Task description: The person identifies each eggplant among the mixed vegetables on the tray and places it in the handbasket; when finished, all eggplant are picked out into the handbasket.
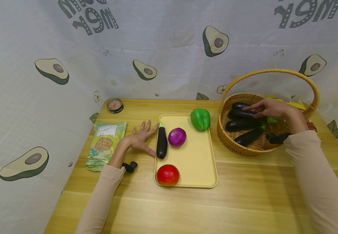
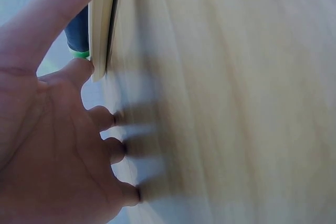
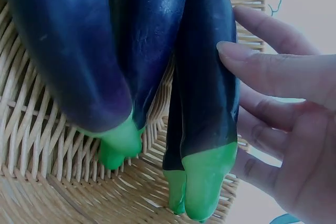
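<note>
My left hand (image 1: 139, 139) has its fingers spread at the left edge of a yellow tray (image 1: 196, 162); index fingertip and thumb reach the rim by an eggplant (image 1: 161, 143). That eggplant lies along the tray's left side, next to a purple onion (image 1: 177, 136). A tomato (image 1: 168, 175) and a green bell pepper (image 1: 200, 119) also sit on the tray. Inside a wicker basket (image 1: 230, 141), my right hand (image 1: 271, 108) holds one eggplant (image 3: 207, 77), thumb on one side and fingers round the other. Several more eggplants (image 3: 68, 45) lie beside it.
A tall handle (image 1: 271, 70) arches over the basket. Behind the basket is a yellow packet (image 1: 293, 103), partly hidden. To the left lie a bag of nuts or grains (image 1: 104, 146) and a round tin (image 1: 115, 105). A patterned cloth (image 1: 172, 42) hangs behind the table.
</note>
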Available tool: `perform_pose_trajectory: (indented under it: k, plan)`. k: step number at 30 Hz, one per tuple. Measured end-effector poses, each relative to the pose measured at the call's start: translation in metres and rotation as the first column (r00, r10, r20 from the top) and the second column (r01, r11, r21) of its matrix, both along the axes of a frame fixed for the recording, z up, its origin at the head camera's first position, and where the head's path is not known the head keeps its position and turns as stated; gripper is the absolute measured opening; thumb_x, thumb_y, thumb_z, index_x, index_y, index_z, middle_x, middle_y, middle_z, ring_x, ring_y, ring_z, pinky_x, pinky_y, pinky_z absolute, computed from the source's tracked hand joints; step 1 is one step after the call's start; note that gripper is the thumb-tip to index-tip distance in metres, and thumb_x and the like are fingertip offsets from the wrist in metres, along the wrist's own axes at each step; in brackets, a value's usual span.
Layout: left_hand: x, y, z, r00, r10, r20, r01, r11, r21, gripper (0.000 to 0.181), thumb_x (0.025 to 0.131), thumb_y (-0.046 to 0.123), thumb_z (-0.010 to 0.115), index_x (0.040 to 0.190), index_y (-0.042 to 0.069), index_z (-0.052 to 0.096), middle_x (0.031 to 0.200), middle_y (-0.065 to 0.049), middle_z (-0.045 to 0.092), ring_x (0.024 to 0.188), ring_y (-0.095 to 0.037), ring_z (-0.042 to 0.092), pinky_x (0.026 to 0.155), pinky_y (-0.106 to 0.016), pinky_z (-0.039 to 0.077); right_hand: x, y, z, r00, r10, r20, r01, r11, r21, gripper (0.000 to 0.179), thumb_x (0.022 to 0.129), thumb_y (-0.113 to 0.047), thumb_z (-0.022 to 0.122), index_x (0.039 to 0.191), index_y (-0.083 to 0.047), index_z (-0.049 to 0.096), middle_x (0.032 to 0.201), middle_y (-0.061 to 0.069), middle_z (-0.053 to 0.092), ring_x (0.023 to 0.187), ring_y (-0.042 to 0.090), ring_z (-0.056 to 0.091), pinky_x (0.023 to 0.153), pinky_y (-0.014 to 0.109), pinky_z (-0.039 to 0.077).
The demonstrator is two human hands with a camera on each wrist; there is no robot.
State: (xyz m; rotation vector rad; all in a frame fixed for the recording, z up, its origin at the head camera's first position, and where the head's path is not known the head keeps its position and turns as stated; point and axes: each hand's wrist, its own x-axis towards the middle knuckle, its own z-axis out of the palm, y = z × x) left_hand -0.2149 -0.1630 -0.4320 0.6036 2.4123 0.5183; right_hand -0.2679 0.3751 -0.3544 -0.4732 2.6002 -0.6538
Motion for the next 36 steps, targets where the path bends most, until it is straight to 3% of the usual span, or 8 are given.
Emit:
perform_pose_trajectory:
  k: [15,25,30,32,36]
  plan:
    - [0.000,0.001,0.001,1.000,0.001,0.006,-0.001,1.000,0.000,0.131,0.080,0.044,0.089,0.167,0.026,-0.007,0.169,-0.018,-0.030,0.155,-0.039,-0.033,0.122,-0.069,-0.019,0.002,0.002,-0.002,0.999,-0.045,-0.021,0.044,0.999,-0.026,0.045,0.089,0.001,0.077,0.133,0.003,0.068,0.131,0.038,0.063,0.119,0.051,0.064,0.073,0.022,0.058]
    - [0.000,0.001,0.003,1.000,0.002,0.013,-0.002,1.000,0.004,0.131,0.080,0.043,0.089,0.167,0.025,-0.007,0.169,-0.018,-0.030,0.155,-0.039,-0.034,0.121,-0.069,-0.020,0.002,0.004,-0.005,0.999,-0.041,-0.007,0.041,0.999,-0.009,0.047,0.092,-0.003,0.075,0.138,0.002,0.064,0.134,0.039,0.061,0.122,0.051,0.063,0.080,0.034,0.061]
    - [0.001,0.001,0.002,1.000,0.004,0.012,-0.004,1.000,0.007,0.130,0.080,0.044,0.089,0.167,0.025,-0.006,0.169,-0.018,-0.029,0.155,-0.040,-0.033,0.121,-0.070,-0.019,0.004,0.002,-0.002,1.000,-0.005,-0.022,0.005,1.000,-0.001,0.045,0.096,-0.004,0.072,0.140,0.002,0.063,0.137,0.037,0.060,0.125,0.051,0.061,0.080,0.023,0.058]
    - [0.000,0.001,0.002,1.000,0.003,0.009,-0.003,1.000,0.005,0.130,0.080,0.044,0.089,0.167,0.025,-0.006,0.169,-0.018,-0.029,0.155,-0.040,-0.032,0.121,-0.070,-0.019,0.005,0.000,0.000,0.999,0.014,-0.047,-0.014,1.000,-0.007,0.043,0.097,-0.005,0.069,0.139,0.001,0.063,0.139,0.033,0.061,0.123,0.046,0.064,0.079,0.017,0.055]
    - [0.000,0.000,0.001,1.000,0.000,0.002,0.000,1.000,0.004,0.130,0.080,0.044,0.089,0.167,0.024,-0.006,0.169,-0.019,-0.028,0.156,-0.040,-0.032,0.121,-0.071,-0.018,0.014,-0.006,0.008,0.994,0.055,-0.099,-0.062,0.996,-0.067,0.039,0.101,-0.008,0.065,0.140,-0.002,0.064,0.140,0.011,0.067,0.115,0.014,0.070,0.081,0.012,0.053]
